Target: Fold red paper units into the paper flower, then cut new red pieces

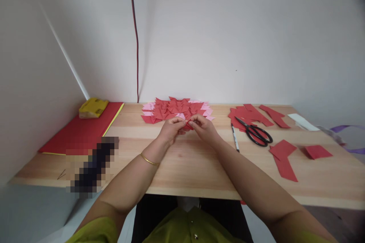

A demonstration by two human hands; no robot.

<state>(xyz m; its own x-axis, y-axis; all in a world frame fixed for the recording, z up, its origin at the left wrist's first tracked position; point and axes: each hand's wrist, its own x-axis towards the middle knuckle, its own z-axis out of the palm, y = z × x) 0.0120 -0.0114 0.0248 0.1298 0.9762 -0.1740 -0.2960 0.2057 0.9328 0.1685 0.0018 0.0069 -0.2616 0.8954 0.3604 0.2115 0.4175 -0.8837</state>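
Desk (185, 174): pale wood, banded grain, smooth top. Red sheets (76, 131): broad flat stack, yellow along the edge, far left. Heap of folded papers (171, 108): red over pink, sharp creases, pointed tips, at the desk's back edge near the wall. Red offcuts (248, 112): flat, angular, overlapping, back right. Scissors (247, 125): black looped handles, dark pointed blades, resting partly on the offcuts. Yellow packet (94, 108): crumpled, glossy, on the red sheets. Red square (318, 151): paper, a raised corner, far right. Marker (235, 136): slim, white barrel, dark ends, left of the scissors.

Smallest, a red paper piece (189, 124): between both hands, just at the heap's front; from my distant station I cannot tell whether it touches the heap. My left hand (172, 129) has thumb and fingers nearly closed, pinching the piece's left side. My right hand (203, 127) likewise pinches its right side, the fingertips almost meeting.
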